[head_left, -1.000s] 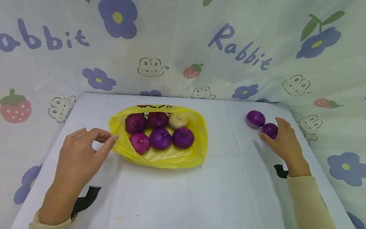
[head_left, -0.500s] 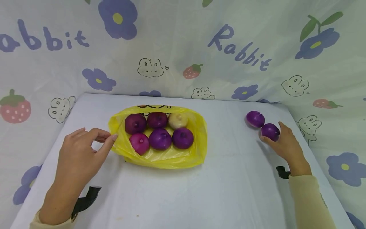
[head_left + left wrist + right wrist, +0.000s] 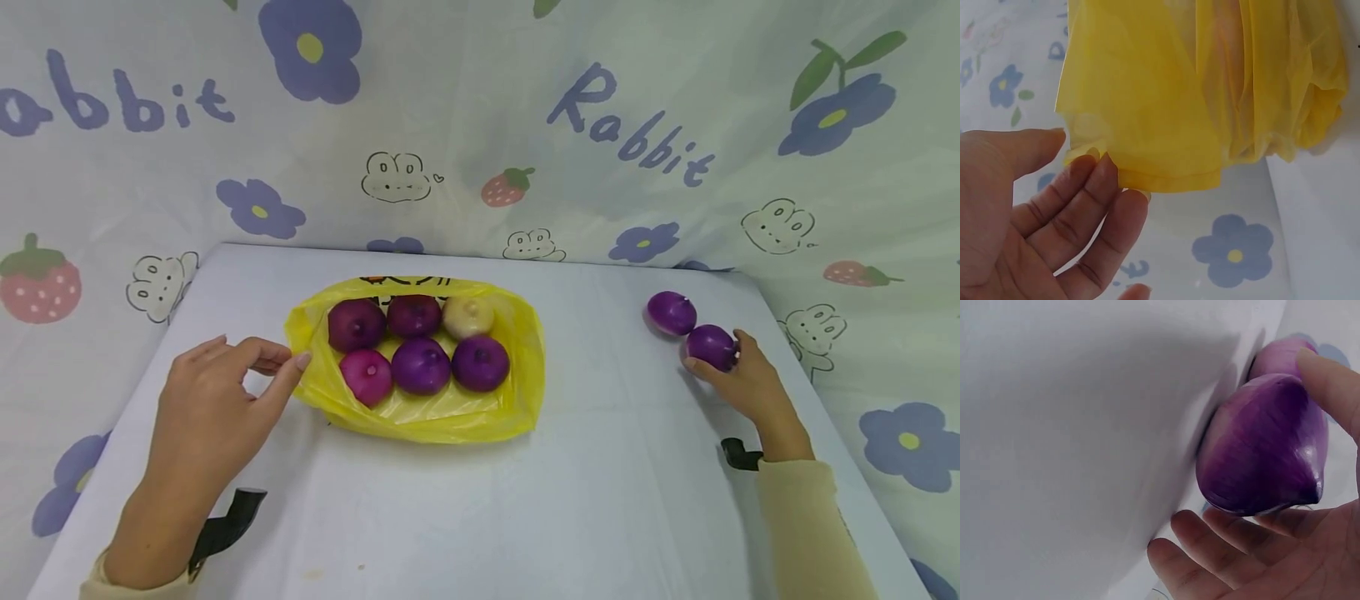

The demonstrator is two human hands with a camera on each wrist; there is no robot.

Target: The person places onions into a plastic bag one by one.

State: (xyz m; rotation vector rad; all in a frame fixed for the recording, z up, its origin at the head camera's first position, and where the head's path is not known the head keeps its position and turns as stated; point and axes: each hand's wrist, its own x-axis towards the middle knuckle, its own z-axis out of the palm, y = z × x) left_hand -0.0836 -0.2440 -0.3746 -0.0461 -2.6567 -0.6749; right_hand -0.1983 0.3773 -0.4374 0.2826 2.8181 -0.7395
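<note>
A yellow plastic bag lies open on the white table with several onions in it, mostly purple, one pale. My left hand rests at the bag's left edge. In the left wrist view its fingertips touch the yellow bag's rim, with the thumb apart. At the far right my right hand grips a purple onion, thumb on one side and fingers under it. A second purple onion lies against it. The right wrist view shows the held onion close up.
A cloth backdrop printed with flowers, strawberries and rabbits rises behind the table and drapes down both sides. Black wrist straps show at each forearm. The table's right edge runs just beyond the right hand.
My right hand has slid from on top of the onion to its near side, and its fingers have curled round it. The left hand and bag have stayed put.
</note>
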